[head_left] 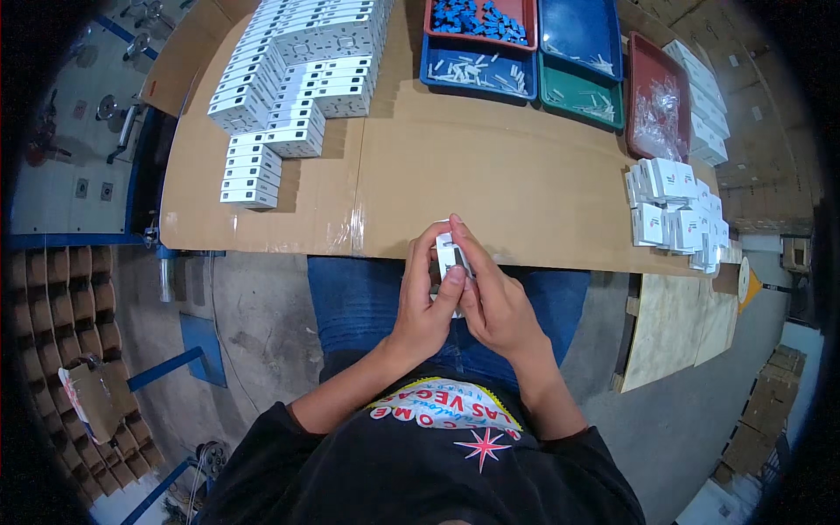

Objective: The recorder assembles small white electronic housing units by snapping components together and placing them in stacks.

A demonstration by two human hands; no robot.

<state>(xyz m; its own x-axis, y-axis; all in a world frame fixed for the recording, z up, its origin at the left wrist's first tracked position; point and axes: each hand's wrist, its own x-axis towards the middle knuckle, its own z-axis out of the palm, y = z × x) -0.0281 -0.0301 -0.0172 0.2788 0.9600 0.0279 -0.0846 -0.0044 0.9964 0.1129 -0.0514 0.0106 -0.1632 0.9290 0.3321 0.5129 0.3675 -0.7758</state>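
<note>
small white box (448,251) | flat, rectangular, upright | hands: left (426,302), right (492,297) both pinching it

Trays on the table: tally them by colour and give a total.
Blue tray: 2, the second at the back
Red tray: 2, the second holding blue parts
Green tray: 1
Total: 5
</note>
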